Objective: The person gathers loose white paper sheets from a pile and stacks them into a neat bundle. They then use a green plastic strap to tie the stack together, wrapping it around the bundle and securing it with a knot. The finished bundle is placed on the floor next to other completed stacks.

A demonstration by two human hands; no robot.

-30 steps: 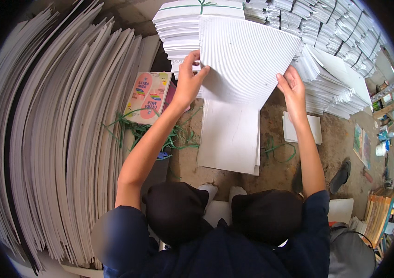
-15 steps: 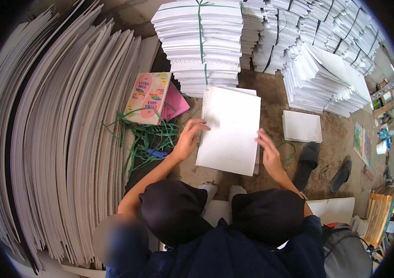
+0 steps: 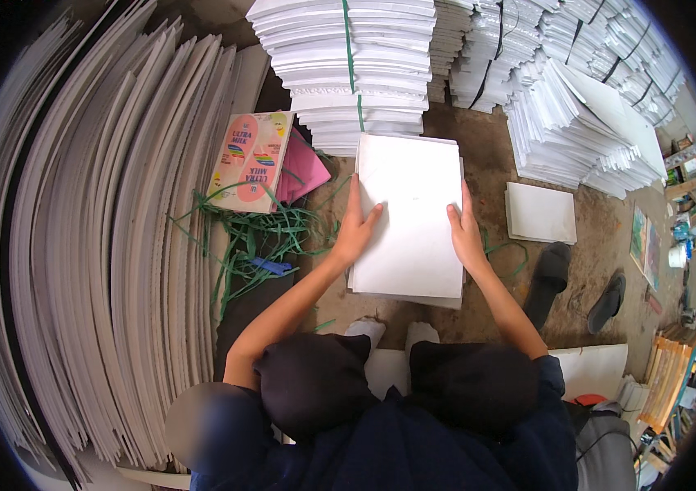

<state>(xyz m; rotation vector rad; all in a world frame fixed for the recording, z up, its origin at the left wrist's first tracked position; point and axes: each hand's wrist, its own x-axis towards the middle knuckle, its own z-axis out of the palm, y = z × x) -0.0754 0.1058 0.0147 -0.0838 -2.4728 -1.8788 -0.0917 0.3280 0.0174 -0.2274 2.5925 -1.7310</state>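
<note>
Between my knees and the tied pile lies a stack of white sheets (image 3: pixel 409 229), its lower layers peeking out slightly at the edges. My left hand (image 3: pixel 356 227) grips the stack's left side, fingers along the edge and thumb on the top sheet. On the opposite side my right hand (image 3: pixel 466 236) does the same, fingers stretched along the edge and thumb on top. What lies beneath the stack is hidden. Just beyond it rises a tall pile of white sheets (image 3: pixel 389 74) bound with green strap.
Tall upright boards or sheets (image 3: pixel 143 270) fill the left. Tangled green strapping (image 3: pixel 270 237) lies beside a printed carton sheet (image 3: pixel 251 164) and a pink sheet (image 3: pixel 305 168). To the right are a small white stack (image 3: pixel 540 213), dark slippers (image 3: pixel 548 282) and a leaning sheet pile (image 3: pixel 569 131).
My hands have come onto the stack's two sides, thumbs now on top. The top sheet, tilted before, sits straighter.
</note>
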